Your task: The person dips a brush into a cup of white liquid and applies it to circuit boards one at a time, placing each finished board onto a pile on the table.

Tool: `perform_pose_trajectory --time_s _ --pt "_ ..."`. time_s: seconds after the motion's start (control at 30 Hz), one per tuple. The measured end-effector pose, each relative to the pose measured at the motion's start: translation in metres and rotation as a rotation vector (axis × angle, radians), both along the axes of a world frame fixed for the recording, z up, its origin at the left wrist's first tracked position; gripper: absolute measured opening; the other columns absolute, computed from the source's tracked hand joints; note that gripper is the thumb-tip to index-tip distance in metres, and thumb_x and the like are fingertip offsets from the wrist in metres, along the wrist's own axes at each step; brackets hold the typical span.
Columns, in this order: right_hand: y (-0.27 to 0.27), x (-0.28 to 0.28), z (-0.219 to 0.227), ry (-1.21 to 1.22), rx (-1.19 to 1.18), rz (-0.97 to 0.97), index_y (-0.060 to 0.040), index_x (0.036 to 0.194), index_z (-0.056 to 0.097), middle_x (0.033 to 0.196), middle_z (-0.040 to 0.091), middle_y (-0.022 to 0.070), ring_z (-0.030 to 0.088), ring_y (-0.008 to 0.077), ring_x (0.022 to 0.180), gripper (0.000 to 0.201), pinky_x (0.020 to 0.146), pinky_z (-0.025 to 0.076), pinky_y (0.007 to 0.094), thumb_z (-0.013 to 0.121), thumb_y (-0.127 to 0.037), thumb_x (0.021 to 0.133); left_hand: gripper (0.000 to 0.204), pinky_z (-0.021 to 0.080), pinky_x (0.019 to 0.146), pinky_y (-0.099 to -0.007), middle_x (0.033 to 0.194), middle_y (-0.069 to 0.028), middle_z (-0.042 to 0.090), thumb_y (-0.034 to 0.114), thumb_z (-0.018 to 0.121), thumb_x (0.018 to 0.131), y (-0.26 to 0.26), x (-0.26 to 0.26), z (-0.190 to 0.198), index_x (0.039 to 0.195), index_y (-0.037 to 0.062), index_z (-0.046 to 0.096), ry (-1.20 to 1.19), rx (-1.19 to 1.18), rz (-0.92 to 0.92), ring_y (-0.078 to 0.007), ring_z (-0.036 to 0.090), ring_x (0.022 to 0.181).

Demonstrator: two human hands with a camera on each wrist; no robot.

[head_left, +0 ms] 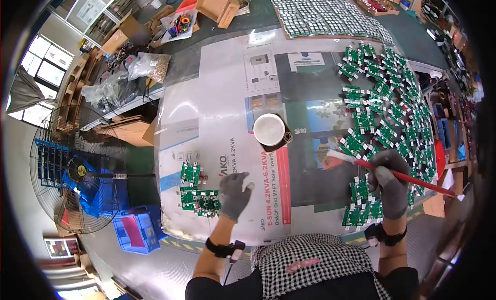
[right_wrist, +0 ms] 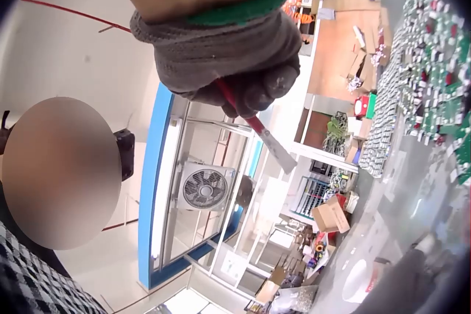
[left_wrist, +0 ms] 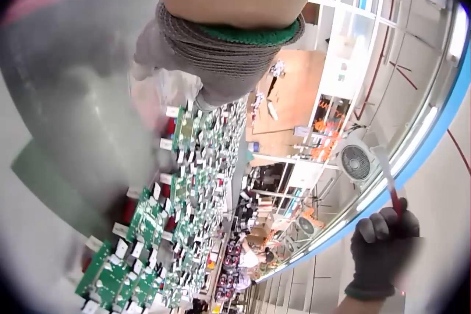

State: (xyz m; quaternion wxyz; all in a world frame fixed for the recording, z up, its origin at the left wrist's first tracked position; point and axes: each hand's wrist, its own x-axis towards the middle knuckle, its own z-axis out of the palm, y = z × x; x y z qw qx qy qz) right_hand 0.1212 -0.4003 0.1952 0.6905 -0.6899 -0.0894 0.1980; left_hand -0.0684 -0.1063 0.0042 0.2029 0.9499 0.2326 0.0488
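My gloved right hand (head_left: 390, 183) grips a long red-handled brush (head_left: 421, 183) above the boards on the right. The brush's pale, flat tip (right_wrist: 278, 153) points away from the curled fingers in the right wrist view. My gloved left hand (head_left: 235, 195) holds nothing, its fingers loose and the thumb apart, over the printed sheet. Just left of it lies a small group of green circuit boards (head_left: 190, 172). A white round tub (head_left: 269, 128) stands mid-table between the hands, on a small dark piece.
Many green circuit boards (head_left: 382, 88) cover the table's right side. Rows of small pale parts (head_left: 310, 13) fill the far edge. To the left are a large caged fan (head_left: 77, 171), a blue crate (head_left: 135, 232) and plastic bags (head_left: 147, 65). An open carton (head_left: 217, 8) sits at the back.
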Motion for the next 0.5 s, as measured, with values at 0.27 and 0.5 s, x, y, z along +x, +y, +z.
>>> perform_pose_trajectory --time_s 0.27,0.5 --pt "0.142 0.051 -0.079 0.167 -0.098 0.457 -0.0031 0.100 0.064 0.070 0.055 -0.0019 0.049 0.0045 0.059 0.022 0.053 0.041 0.0213 0.050 -0.018 0.091 0.017 0.032 0.104 -0.0427 0.085 -0.0073 0.064 0.027 0.065 0.072 0.051 -0.039 -0.012 0.080 0.0133 0.070 0.465 0.212 -0.113 -0.0258 0.056 0.096" --pt "0.196 0.070 -0.174 -0.075 -0.295 0.473 -0.0047 0.091 0.064 0.083 0.063 0.0042 0.060 0.0123 0.076 0.012 0.071 0.050 0.0303 0.057 -0.013 0.086 0.026 0.049 0.066 -0.0358 0.076 -0.0117 0.064 0.025 0.067 0.081 0.040 -0.025 0.019 0.095 0.0065 0.057 0.361 -0.484 0.065 -0.0224 0.062 0.068"
